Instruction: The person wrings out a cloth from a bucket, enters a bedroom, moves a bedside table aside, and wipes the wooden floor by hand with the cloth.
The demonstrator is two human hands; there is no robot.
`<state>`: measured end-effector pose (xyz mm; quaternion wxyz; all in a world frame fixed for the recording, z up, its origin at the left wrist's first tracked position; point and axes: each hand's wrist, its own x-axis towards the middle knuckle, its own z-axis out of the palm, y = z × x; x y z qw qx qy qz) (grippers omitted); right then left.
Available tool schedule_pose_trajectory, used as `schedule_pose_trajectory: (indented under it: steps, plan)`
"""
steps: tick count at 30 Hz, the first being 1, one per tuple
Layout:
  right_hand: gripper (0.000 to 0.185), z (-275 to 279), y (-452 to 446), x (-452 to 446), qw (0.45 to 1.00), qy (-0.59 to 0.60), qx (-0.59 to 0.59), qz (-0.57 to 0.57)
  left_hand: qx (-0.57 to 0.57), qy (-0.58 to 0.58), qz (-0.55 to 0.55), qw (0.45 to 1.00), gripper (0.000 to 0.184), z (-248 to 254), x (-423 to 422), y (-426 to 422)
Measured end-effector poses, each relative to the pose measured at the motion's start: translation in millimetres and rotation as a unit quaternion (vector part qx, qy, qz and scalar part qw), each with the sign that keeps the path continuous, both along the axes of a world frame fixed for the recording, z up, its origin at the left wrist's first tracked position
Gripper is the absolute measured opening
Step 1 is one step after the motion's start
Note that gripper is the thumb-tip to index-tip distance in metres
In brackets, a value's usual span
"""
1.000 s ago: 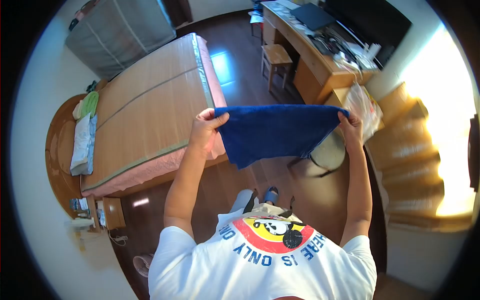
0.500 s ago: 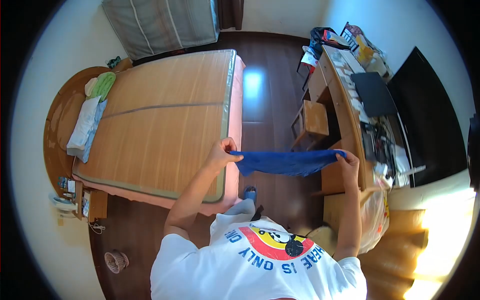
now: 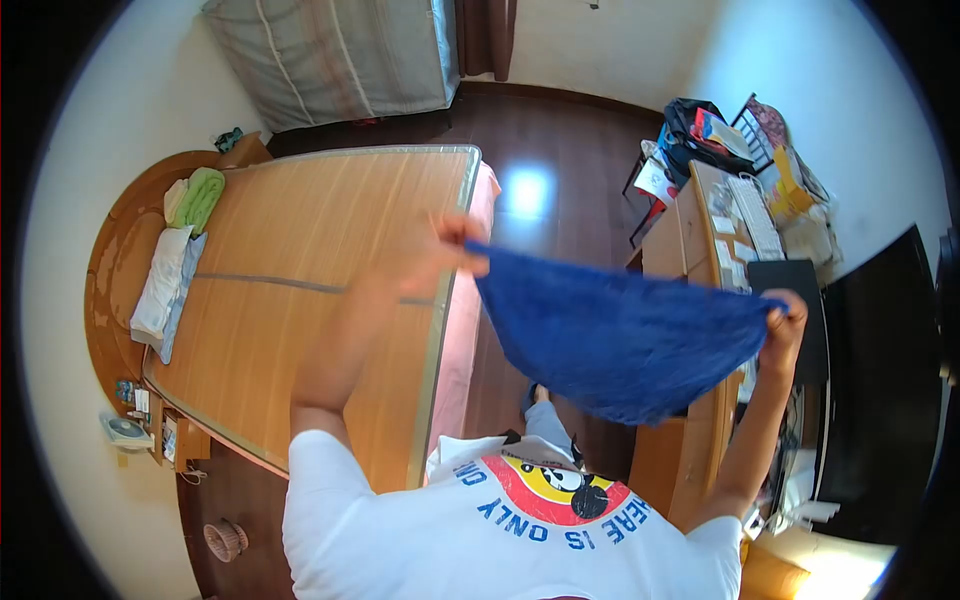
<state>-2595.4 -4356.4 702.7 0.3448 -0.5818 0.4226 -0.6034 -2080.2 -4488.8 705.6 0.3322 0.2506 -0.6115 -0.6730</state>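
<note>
- Blue cloth (image 3: 620,335), single piece; strung in the air between the two hands, top edge nearly straight, lower part bellied out below; clear of bed and desk, it seems, though depth is hard to judge.
- Left hand (image 3: 456,245): narrow, fingers closed on one upper corner of the cloth; bed (image 3: 300,330) with its slatted mat lies beneath and beyond this hand.
- Right hand (image 3: 784,325): also narrow, pinching the opposite upper corner, slightly lower than the left; desk (image 3: 692,225) below it, dark flat panel (image 3: 785,275) just behind the fingers, black screen (image 3: 880,390) to the outer side.
- Reason for hold, as judged: corners gripped far apart so the top edge is drawn out and the rest can spread rather than bunch; arms held forward of the shirt (image 3: 560,540), giving the cloth room to hang.
- Hidden: part of the desk front and floor (image 3: 500,125) behind the cloth; far face of the cloth not seen; whether it is one layer or folded, cannot tell.
- Unclear: left hand and forearm smeared by motion, so exact finger placement not readable; right fingertips partly covered by the cloth corner; foot (image 3: 540,394) only partly in sight below the cloth.
</note>
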Motion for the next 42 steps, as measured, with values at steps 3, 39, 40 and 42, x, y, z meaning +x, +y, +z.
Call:
schedule_pose_trajectory:
  steps: [3,39,40,42]
  plan:
    - [0.07,-2.0,-116.4,13.6,0.932,-0.358,0.024,0.046,0.003,0.212,0.06,0.975,0.025,19.7,-53.3,-81.8]
    - [0.056,-96.8,-1108.8,26.9,0.832,-0.185,0.438,0.285,0.324,0.178,0.197,0.908,0.053,-96.7,-78.4,-900.0]
    - [0.057,-101.4,-1137.4,23.3,0.812,-0.225,0.44,0.311,0.341,0.233,0.212,0.886,0.053,-99.7,-86.5,-916.9]
    - [0.058,-111.7,-1190.5,17.3,0.785,-0.262,0.465,0.316,0.389,0.304,0.258,0.831,0.054,-112.2,-107.7,-952.3]
